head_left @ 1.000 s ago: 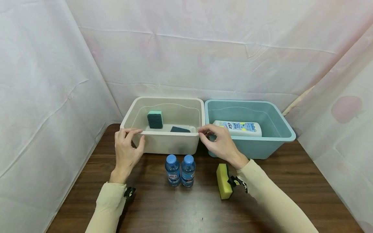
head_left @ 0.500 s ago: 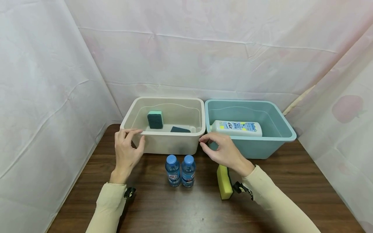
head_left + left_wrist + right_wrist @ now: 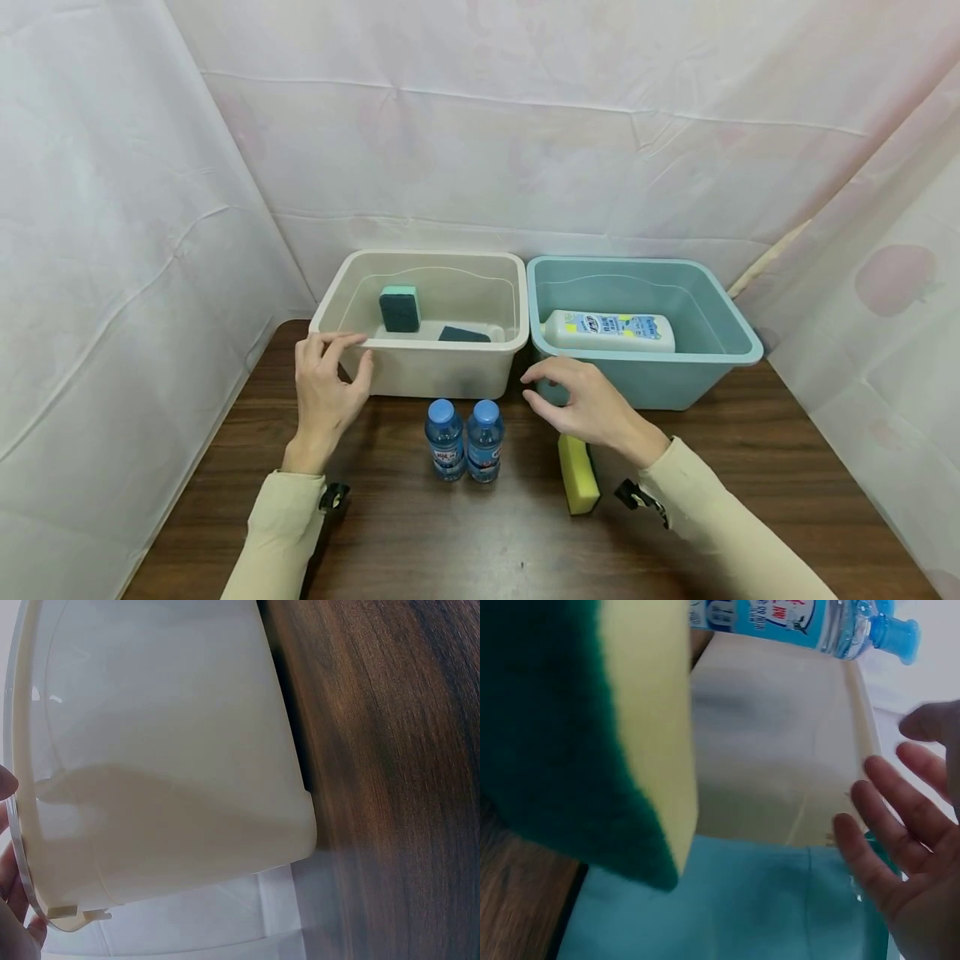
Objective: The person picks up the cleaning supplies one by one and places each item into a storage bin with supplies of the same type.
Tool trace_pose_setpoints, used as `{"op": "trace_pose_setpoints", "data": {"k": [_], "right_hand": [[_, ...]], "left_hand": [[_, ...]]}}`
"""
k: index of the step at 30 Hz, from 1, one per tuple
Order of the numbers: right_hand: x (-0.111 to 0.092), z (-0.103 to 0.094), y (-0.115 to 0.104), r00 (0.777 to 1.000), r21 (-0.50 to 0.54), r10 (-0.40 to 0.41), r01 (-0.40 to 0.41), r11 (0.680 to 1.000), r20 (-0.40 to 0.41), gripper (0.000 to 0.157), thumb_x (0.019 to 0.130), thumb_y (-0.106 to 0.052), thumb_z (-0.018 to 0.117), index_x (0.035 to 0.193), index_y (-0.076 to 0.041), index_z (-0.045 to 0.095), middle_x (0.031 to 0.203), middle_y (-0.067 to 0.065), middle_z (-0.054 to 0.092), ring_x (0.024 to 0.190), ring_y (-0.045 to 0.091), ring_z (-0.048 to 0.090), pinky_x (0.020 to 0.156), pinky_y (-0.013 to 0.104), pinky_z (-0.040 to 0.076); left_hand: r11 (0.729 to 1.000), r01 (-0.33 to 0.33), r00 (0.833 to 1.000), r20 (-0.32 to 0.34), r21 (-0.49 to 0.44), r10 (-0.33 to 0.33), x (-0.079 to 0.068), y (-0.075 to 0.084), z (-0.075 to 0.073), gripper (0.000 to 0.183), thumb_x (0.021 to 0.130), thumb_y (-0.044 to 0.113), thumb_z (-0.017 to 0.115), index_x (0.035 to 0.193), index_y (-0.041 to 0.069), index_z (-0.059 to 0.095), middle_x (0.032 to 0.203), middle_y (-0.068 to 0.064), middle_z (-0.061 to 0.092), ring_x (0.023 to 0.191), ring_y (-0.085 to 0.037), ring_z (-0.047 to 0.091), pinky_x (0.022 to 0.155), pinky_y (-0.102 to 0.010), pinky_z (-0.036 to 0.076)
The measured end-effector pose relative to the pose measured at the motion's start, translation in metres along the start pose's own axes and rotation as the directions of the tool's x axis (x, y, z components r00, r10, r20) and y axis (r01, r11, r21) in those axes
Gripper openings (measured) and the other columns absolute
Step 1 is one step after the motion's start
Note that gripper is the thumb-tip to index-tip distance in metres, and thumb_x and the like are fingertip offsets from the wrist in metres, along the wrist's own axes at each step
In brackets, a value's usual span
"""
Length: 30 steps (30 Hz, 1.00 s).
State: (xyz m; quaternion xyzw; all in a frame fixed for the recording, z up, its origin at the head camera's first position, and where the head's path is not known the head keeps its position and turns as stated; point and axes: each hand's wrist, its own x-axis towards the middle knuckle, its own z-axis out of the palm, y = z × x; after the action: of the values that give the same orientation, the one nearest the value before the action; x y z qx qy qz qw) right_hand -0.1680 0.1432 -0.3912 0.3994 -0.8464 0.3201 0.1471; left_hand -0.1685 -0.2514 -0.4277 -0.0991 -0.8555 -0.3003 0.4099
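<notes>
My left hand (image 3: 328, 400) holds the front left corner of a beige plastic bin (image 3: 438, 371), fingers over the rim and thumb at the front wall. In the left wrist view the bin's wall (image 3: 172, 735) fills much of the picture, and only part of the hand (image 3: 16, 900) shows at the rim. My right hand (image 3: 588, 404) hovers in front of a blue bin (image 3: 652, 383), thumb and fingers apart, holding nothing. Below it a yellow sponge (image 3: 577, 475) with a dark green scouring side stands on edge; it looms close in the right wrist view (image 3: 649, 735).
Two small blue-capped water bottles (image 3: 446, 446) stand before the beige bin. Inside that bin are a green sponge (image 3: 400, 310) and a dark flat pad (image 3: 462, 334). A white detergent bottle (image 3: 607, 331) lies in the blue bin. White curtains (image 3: 480, 158) enclose the brown table (image 3: 420, 542).
My right hand has left the beige bin's front right corner, moving down and right toward me, its fingers spreading. The left hand and both bins stay put.
</notes>
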Motion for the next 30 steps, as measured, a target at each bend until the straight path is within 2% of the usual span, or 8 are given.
{"op": "trace_pose_setpoints", "data": {"k": [5,11,17,21,30], "right_hand": [[-0.010,0.001,0.002,0.995,-0.059,0.003,0.004,0.998,0.103,0.019,0.096,-0.025,0.079,0.115,-0.022,0.077,0.117,-0.009,0.076,0.108,0.009,0.071,0.090,0.035,0.061],[-0.021,0.005,0.006,0.981,-0.106,0.036,-0.016,0.994,0.191,0.017,0.098,-0.030,0.077,0.113,-0.024,0.078,0.114,-0.011,0.076,0.104,0.007,0.070,0.088,0.032,0.060],[-0.040,0.005,0.013,0.975,-0.131,0.024,0.005,0.991,0.219,0.016,0.096,-0.027,0.078,0.112,-0.021,0.078,0.109,-0.010,0.076,0.099,0.009,0.071,0.087,0.034,0.061],[-0.053,0.004,0.017,0.970,-0.137,0.048,-0.015,0.991,0.239,0.016,0.097,-0.028,0.077,0.112,-0.020,0.079,0.109,-0.011,0.076,0.100,0.009,0.072,0.087,0.036,0.061],[-0.077,-0.004,0.026,0.976,-0.152,0.113,-0.085,0.985,0.186,0.013,0.095,-0.026,0.081,0.108,-0.022,0.079,0.108,-0.014,0.076,0.100,0.007,0.072,0.086,0.034,0.061]], "left_hand": [[1.000,0.000,1.000,0.000,0.003,0.000,0.000,0.000,-0.001,0.024,0.096,0.021,0.071,0.114,0.007,0.078,0.117,-0.021,0.065,0.109,-0.046,0.052,0.098,-0.058,0.042],[1.000,-0.004,1.000,-0.006,0.002,0.004,0.002,0.001,-0.002,0.023,0.095,0.020,0.072,0.113,0.007,0.078,0.117,-0.021,0.065,0.109,-0.046,0.052,0.098,-0.058,0.042],[1.000,-0.010,1.000,-0.015,-0.005,0.010,0.001,0.002,0.001,0.022,0.093,0.019,0.074,0.112,0.007,0.078,0.115,-0.021,0.065,0.108,-0.045,0.053,0.096,-0.058,0.042],[1.000,-0.013,1.000,-0.020,-0.009,0.013,0.002,0.001,0.002,0.023,0.093,0.019,0.075,0.112,0.006,0.078,0.115,-0.022,0.065,0.109,-0.047,0.052,0.097,-0.058,0.042],[1.000,-0.024,0.998,-0.055,-0.017,0.023,0.002,0.002,0.003,0.021,0.091,0.014,0.076,0.110,0.006,0.079,0.114,-0.022,0.067,0.106,-0.046,0.054,0.094,-0.058,0.042]]}}
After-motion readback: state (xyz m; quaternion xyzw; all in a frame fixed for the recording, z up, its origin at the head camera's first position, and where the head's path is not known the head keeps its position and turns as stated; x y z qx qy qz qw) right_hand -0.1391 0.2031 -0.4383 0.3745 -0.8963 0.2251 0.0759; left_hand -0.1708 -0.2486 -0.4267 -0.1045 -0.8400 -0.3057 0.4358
